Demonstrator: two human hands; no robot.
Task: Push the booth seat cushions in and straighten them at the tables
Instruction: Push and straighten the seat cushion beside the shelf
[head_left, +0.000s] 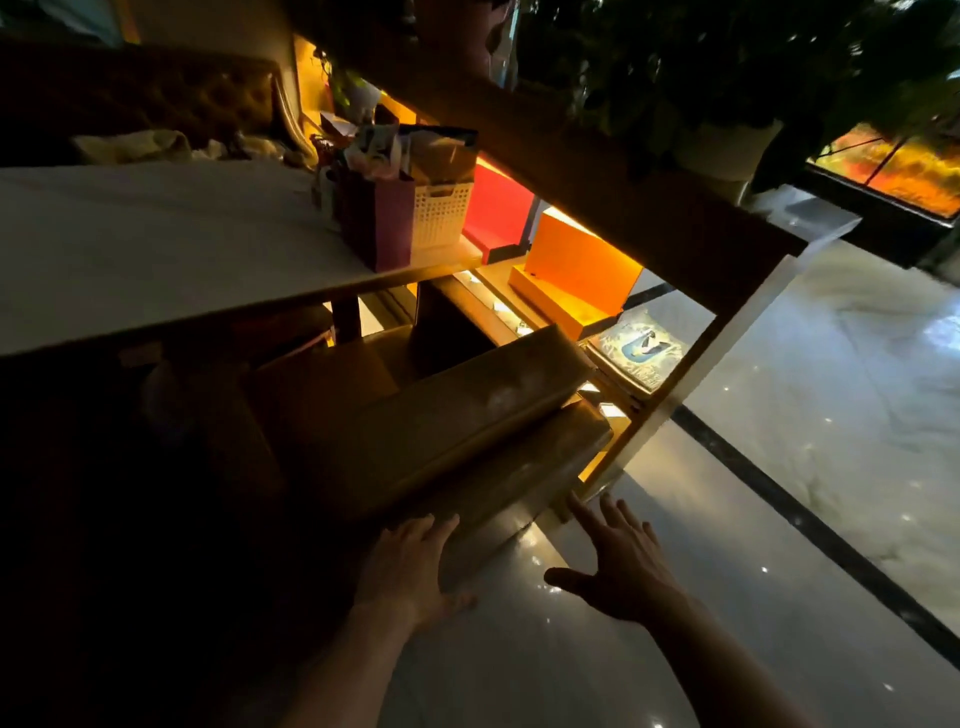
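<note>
Worktop (156, 244) above, dim booth beneath. Brown seat cushion (436, 421) juts out past base toward glossy floor (779, 441), skewed. Step: pushing in. Left hand (410, 561) flat, fingers spread, on cushion's near end. Right hand (618, 561) open, empty, near corner. Next: both palms shove inward, square edge.

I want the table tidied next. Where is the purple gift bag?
The purple gift bag stands at the table's right end, against the white slotted basket.
</note>
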